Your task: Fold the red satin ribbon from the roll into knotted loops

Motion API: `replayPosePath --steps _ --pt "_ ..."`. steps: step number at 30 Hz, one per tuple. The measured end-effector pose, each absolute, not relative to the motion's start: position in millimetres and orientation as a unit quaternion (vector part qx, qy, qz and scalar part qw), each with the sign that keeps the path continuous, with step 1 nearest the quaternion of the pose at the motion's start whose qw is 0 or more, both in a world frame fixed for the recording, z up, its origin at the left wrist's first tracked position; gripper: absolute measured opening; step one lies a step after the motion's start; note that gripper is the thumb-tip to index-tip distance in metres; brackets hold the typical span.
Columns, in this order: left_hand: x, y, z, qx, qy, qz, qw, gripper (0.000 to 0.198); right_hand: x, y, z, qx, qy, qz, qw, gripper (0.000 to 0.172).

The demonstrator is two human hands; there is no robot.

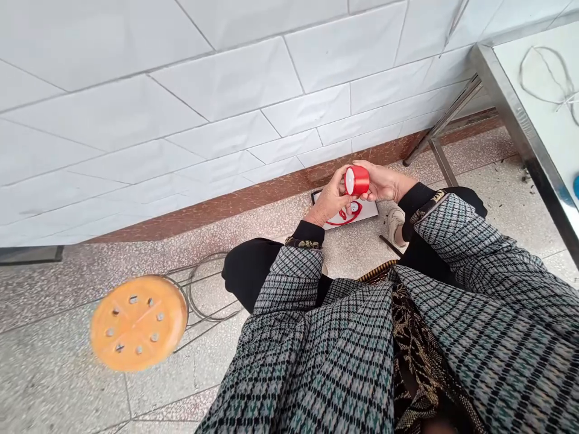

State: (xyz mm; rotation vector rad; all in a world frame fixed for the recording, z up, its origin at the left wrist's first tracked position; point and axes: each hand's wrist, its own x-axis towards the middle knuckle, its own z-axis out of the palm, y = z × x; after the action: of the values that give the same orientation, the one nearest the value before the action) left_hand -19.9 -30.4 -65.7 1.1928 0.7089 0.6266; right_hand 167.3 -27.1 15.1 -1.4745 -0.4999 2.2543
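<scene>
A spool of shiny red ribbon [360, 180] with a white round end is held between my two hands, end turned to the left. My left hand [331, 196] closes its fingers on the spool's white end side. On the other side my right hand [384, 180] wraps round it, its fingertips partly hidden behind the ribbon. Below the hands, on the floor, lies a flat white tray or board [367, 210] with a dark edge. A red cord-like loop [337, 220] and a small round white-faced piece rest on it, partly covered by my left hand.
An orange round stool [138, 322] with holes in its seat and metal legs stands at the left. To the right is a metal-framed table [520, 114] with a loop of pale cord [549, 99] on top. A white tiled wall [235, 78] rises in front.
</scene>
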Motion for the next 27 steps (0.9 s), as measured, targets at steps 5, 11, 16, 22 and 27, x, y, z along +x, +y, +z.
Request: replayPosePath --steps 5,11,16,22,27 --pt "-20 -29 -77 0.531 0.329 0.278 0.73 0.1 168 -24 6 -0.543 -0.174 0.8 0.189 0.061" --pt "-22 -30 -93 0.518 0.327 0.28 0.739 0.098 176 -25 -7 -0.525 -0.188 0.807 0.195 0.055" --pt "-25 -30 -103 0.508 0.336 0.289 0.738 0.109 184 -31 -2 -0.462 -0.231 0.823 0.235 0.048" --pt "-21 -27 -97 0.485 0.361 0.336 0.723 0.095 176 -34 9 -0.492 -0.283 0.768 0.296 0.059" --pt "-17 -27 -82 0.47 0.353 0.342 0.733 0.091 167 -33 10 -0.548 -0.397 0.674 0.297 0.035"
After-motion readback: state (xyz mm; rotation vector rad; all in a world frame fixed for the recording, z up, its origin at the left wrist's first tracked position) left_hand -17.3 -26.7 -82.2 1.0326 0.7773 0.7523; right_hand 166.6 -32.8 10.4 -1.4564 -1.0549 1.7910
